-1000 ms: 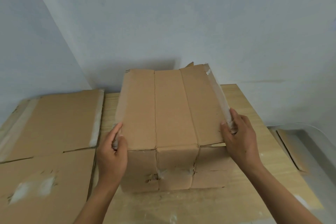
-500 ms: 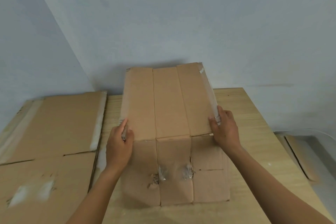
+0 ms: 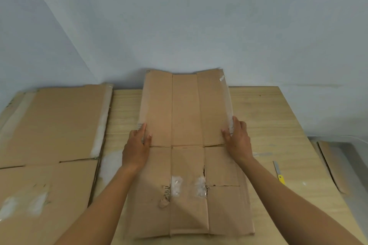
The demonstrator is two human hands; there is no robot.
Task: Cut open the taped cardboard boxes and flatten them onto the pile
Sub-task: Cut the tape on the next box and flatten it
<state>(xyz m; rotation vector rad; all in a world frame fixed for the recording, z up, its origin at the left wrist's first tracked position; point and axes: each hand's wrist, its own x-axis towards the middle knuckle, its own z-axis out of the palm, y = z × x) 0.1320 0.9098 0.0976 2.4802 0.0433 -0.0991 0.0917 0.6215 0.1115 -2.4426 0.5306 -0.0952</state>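
Both hands (image 3: 137,149) (image 3: 239,141) grip box (image 3: 187,109) (markings unreadable).

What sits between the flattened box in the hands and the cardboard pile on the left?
Nothing visible. Only a bare strip of wooden table separates the flattened box from the pile. The left hand and right hand grip the box's side edges. The yellow cutter lies to the right, away from that path.

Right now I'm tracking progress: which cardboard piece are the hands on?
The middle cardboard, held at its side edges by left hand and right hand. The flattened pile lies untouched to its left.
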